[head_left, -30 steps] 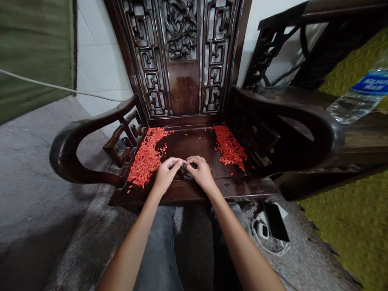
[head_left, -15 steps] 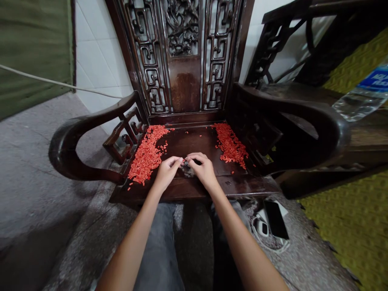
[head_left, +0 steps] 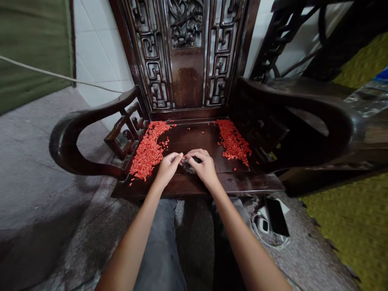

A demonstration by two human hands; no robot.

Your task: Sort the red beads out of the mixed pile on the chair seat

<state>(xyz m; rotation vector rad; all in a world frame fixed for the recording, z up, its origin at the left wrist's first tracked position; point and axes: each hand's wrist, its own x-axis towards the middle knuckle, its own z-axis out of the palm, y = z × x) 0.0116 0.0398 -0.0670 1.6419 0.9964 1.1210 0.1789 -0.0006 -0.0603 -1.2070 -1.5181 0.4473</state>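
Note:
Over the front part of a dark wooden chair seat [head_left: 194,139], my two hands meet with fingertips almost touching. My left hand [head_left: 168,166] pinches a small red piece [head_left: 183,157] between thumb and forefinger. Close against it, my right hand [head_left: 204,165] is closed too, its thumb and forefinger pressed together; what they hold is too small to make out. Beneath the fingers lies a small greyish heap [head_left: 189,168], partly covered by my right hand. A large pile of red pieces [head_left: 147,155] spreads along the seat's left side, and a second red pile [head_left: 232,141] along its right.
Curved armrests [head_left: 65,141] flank the seat, and a carved backrest [head_left: 188,76] rises behind it. On the floor at right lie a black phone [head_left: 277,216] and a white device with a cable [head_left: 263,224]. A plastic bottle [head_left: 368,97] is at the right edge.
The camera view has shifted slightly, so the chair sits a little higher and further right. My hands stay together over the greyish heap, with only small finger movement.

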